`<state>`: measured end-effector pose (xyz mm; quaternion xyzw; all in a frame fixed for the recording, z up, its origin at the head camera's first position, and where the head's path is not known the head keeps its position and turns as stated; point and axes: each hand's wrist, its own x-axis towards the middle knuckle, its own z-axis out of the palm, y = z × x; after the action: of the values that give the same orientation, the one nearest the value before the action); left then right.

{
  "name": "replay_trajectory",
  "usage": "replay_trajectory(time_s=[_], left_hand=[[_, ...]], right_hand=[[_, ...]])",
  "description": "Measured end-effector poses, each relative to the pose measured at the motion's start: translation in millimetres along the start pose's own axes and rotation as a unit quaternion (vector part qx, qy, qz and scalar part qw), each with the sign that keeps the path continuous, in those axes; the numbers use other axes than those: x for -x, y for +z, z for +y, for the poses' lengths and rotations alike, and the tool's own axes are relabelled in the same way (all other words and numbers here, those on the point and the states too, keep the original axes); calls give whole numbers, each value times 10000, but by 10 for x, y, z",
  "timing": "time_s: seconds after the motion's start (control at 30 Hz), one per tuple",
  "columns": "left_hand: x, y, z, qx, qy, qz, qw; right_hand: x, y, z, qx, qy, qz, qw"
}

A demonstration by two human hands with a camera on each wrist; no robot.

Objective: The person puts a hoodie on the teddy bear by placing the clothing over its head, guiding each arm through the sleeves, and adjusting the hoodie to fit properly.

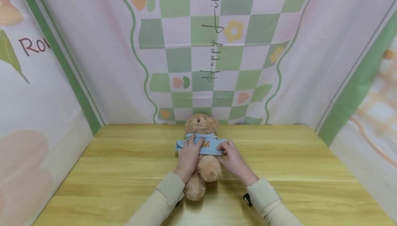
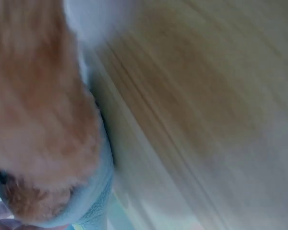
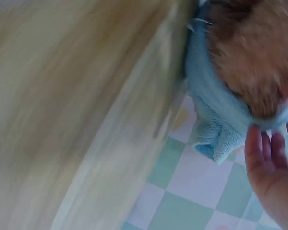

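Observation:
A brown teddy bear [image 1: 209,167] lies on its back on the table, head toward the far edge. It wears a light blue sweater [image 1: 212,146] with a small bear face on the chest. My left hand [image 1: 188,157] rests on the sweater's front at the left, its fingers stretched over the cloth. With my right hand [image 1: 232,157] I pinch the sweater's lower right side. In the right wrist view the right fingers [image 3: 255,148] are at the hem, below the bear's furry body [image 3: 259,52]. The left wrist view shows the fur [image 2: 43,110] close up, with the blue hem [image 2: 98,191] around it.
The wooden table [image 1: 124,164] reaches back to a green-and-white checked curtain [image 1: 204,57]. Printed cloth hangs on the left [image 1: 28,109] and right [image 1: 375,115] sides. A black strap end [image 1: 247,199] shows at the right cuff.

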<state>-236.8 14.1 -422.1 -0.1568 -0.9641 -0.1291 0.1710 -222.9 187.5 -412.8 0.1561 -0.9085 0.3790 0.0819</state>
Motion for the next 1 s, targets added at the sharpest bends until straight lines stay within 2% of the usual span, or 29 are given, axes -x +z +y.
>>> replay_trajectory(time_s=[0.13,0.23,0.33,0.47,0.6,0.73,0.83,0.9,1.0], left_hand=[[21,-11,-53,-14,69,-67,10000],[35,-16,-64,5,141,-42,9999],[33,-18,-52,41,77,-19,10000],[17,-37,-19,31,-156,-44,9999],[15,-63,-12,-32,-210,-162,9996],[48,-74,-77,68,137,3,9999],[72,-64,-150,250,549,381,9974],[88,-63,-193,453,755,583,9944],[119,-61,-243,819,816,807,9900]], right_hand=[[0,45,26,114,185,444,9988],[2,49,48,339,88,618,9975],[-9,24,62,445,-167,633,9969],[-25,-46,65,330,-554,280,9975],[-47,-141,34,206,-518,-351,9978],[-93,-201,-29,485,-443,-695,9954],[-151,-193,-90,881,-747,-704,9908],[-199,-171,-125,959,-874,-768,9886],[-266,-130,-145,961,-931,-977,9862]])
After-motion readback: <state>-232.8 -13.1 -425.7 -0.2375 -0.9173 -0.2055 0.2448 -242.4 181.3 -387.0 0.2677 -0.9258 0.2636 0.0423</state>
